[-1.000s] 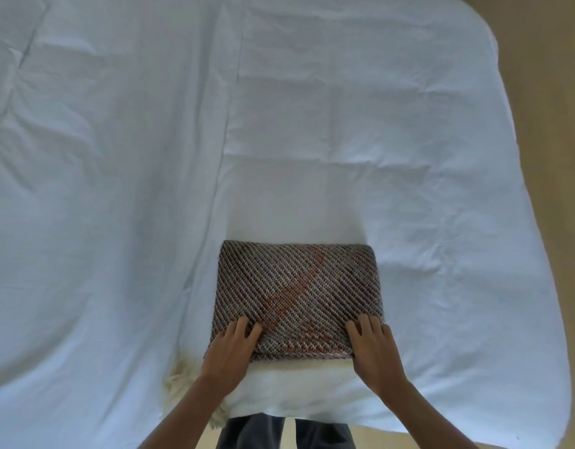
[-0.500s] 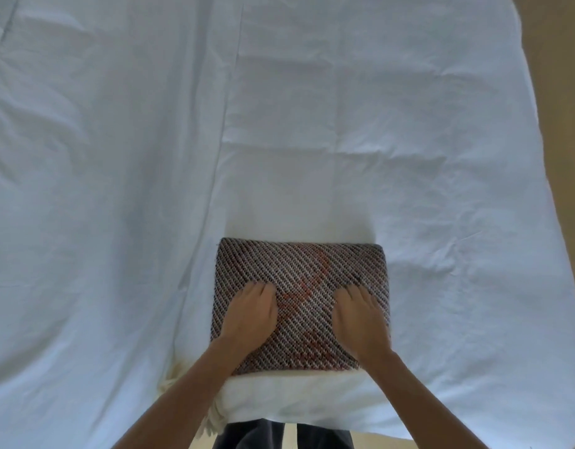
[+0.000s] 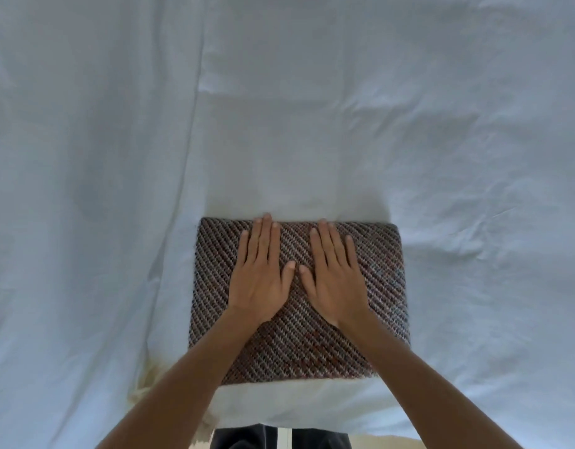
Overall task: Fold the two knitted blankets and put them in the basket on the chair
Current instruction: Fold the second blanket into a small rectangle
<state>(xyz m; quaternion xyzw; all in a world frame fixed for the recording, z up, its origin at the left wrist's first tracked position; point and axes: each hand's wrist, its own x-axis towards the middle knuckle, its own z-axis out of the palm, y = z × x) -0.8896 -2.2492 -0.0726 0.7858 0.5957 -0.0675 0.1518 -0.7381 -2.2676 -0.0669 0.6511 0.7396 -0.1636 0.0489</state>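
White, wrinkled bed sheet (image 3: 441, 140) is spread across the whole surface. On it, directly under both palms, a folded rectangular knitted blanket of brown-and-grey diagonal stitches (image 3: 377, 286) is laid flat. The left hand (image 3: 260, 277) and the right hand (image 3: 336, 280) are pressed flat on its far half, fingers straight and held close together, the 2 thumbs nearly touching. Left of the left forearm, a cream fringed edge (image 3: 147, 380) is seen at the sheet's near edge. Dark trousers (image 3: 247, 437) are glimpsed between the forearms.
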